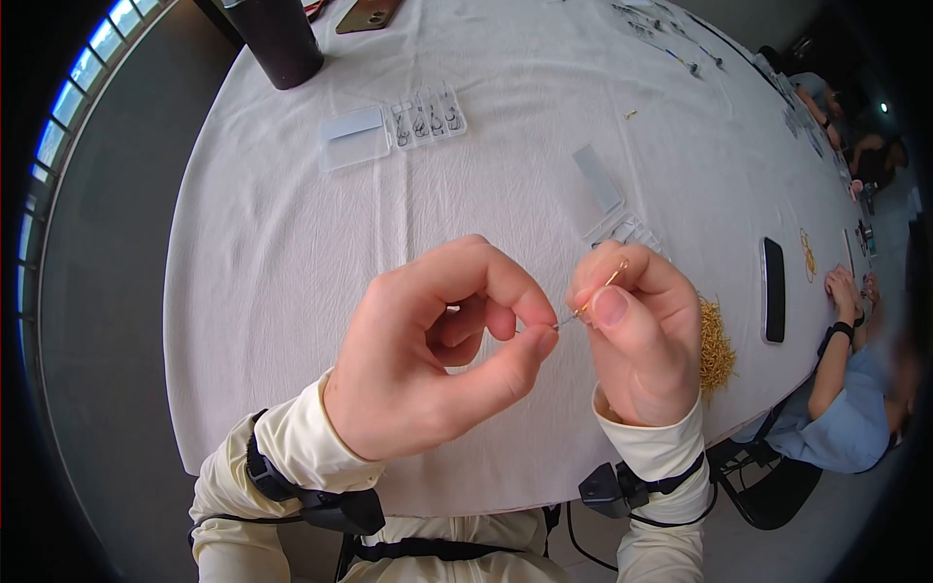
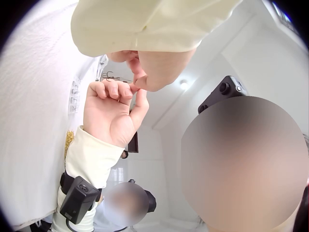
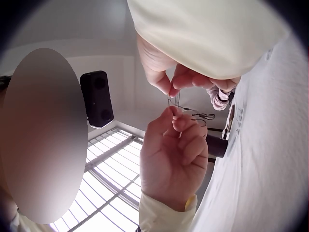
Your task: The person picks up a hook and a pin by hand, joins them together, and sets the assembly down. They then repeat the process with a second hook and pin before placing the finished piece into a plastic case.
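My left hand [image 1: 428,355] pinches a thin grey metal end between thumb and forefinger. Dark fish hooks [image 3: 205,117] stick out by its fingers in the right wrist view. Close beside it, my right hand [image 1: 641,330] pinches a small gold-coloured clip [image 1: 612,275] with a loop at its upper end. The grey end and the clip meet in the narrow gap between the two hands, above the tablecloth [image 1: 496,185]. Fingertips hide the exact joint. Behind the right hand lies a pile of small gold-coloured pieces [image 1: 717,355].
An open clear box [image 1: 428,117] of hooks lies ahead, and another open clear box [image 1: 598,185] sits partly behind the right hand. A dark tumbler [image 1: 277,49] stands far left. A phone [image 1: 773,290] lies at right, near another person's hands [image 1: 844,291].
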